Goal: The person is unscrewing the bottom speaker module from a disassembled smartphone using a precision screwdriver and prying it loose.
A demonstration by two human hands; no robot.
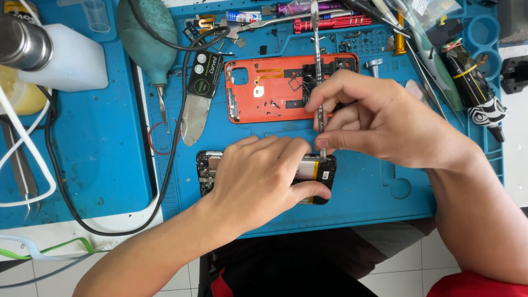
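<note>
Step in hand, by the look of it: prying or probing inside an opened phone with a thin metal tool. Left hand lies flat over the phone, fingers curled round its near edge, grip pressed down on it to pin it to the blue mat. Right hand pinches the tool between thumb and fingertips, held close to upright, tip down at the phone's right end by the battery.

Next move likely calls for small, steady leverage at the tip, left hand holding the phone firm so it doesn't skid; a slip near the battery looks like the risk.

Phone: lies on the mat's near middle, back off, black frame, yellow-edged battery and a board partly showing at the left end; most of it hidden under the left hand. Its orange back cover sits just beyond, inner face up, apart from the phone.

Around: teal blower, curved pry blade, red screwdriver, white bottle at far left of the counter.
</note>
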